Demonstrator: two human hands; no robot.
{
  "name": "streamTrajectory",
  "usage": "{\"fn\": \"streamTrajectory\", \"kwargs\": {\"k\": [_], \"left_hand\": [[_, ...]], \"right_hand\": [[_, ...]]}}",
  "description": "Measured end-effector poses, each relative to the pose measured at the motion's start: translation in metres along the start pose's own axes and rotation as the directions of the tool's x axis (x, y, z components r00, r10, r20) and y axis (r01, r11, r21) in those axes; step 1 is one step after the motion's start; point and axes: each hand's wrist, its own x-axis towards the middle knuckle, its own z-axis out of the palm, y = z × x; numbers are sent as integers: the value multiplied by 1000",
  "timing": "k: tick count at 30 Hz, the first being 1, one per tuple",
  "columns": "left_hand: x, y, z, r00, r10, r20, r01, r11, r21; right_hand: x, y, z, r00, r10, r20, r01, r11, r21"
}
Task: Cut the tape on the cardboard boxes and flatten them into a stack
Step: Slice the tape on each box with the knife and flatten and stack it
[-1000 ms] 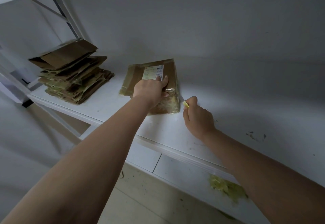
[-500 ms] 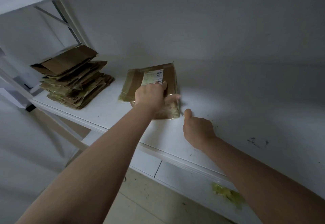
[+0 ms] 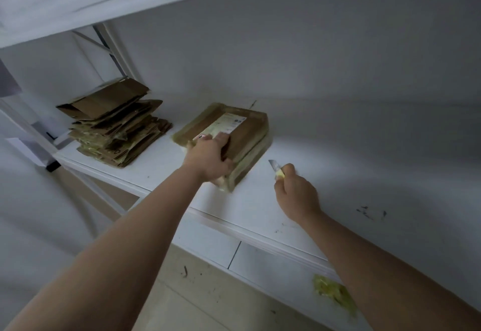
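Brown box (image 3: 242, 133), mid-frame, gripped by left hand (image 3: 208, 159); right hand (image 3: 296, 195) (fist round a knife (image 3: 276, 169)) hovers just right, blade apparently pointing boxward.

A single camera, worn on the person's head, gives the only view. It looks forward and steeply down along both forearms onto a white shelf (image 3: 260, 208), whose front edge runs slantwise from left to lower right. The view is close: the left hand (image 3: 208, 159) on the box (image 3: 247, 133) and the right hand (image 3: 296, 195) with the knife (image 3: 276, 168) sit mid-frame. The wide lens also takes in the upper shelf (image 3: 78, 0), the wall (image 3: 312, 57) and the floor (image 3: 208, 299).
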Motion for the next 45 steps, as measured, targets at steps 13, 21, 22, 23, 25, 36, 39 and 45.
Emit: {"fn": "streamTrajectory", "kwargs": {"k": [13, 21, 22, 23, 25, 36, 39, 45], "left_hand": [[-17, -25, 17, 1000, -4, -21, 6, 997, 74], [-11, -34, 27, 997, 21, -74, -12, 991, 130], [-11, -34, 28, 996, 24, -84, -13, 991, 131], [-12, -34, 28, 995, 28, -93, -15, 991, 134], [-11, -34, 27, 994, 32, -107, -18, 991, 134], [-11, -33, 30, 990, 27, -138, -4, 986, 167], [-10, -33, 31, 989, 25, -144, 1, 984, 177], [-11, -32, 32, 987, 22, -158, 8, 982, 189]], "right_hand": [[10, 2, 1, 997, -61, -41, 59, 997, -40], [34, 2, 9, 995, -97, -33, 96, 995, -18], [35, 3, 10, 994, -100, -40, 100, 995, -22], [36, 3, 11, 993, -105, -45, 103, 994, -32], [36, 2, 11, 992, -113, -52, 110, 992, -60], [38, 1, 11, 993, -114, -29, 106, 972, -209], [37, 3, 14, 978, -173, -113, 163, 983, -88], [40, 3, 16, 969, -182, -166, 179, 983, -29]]}}
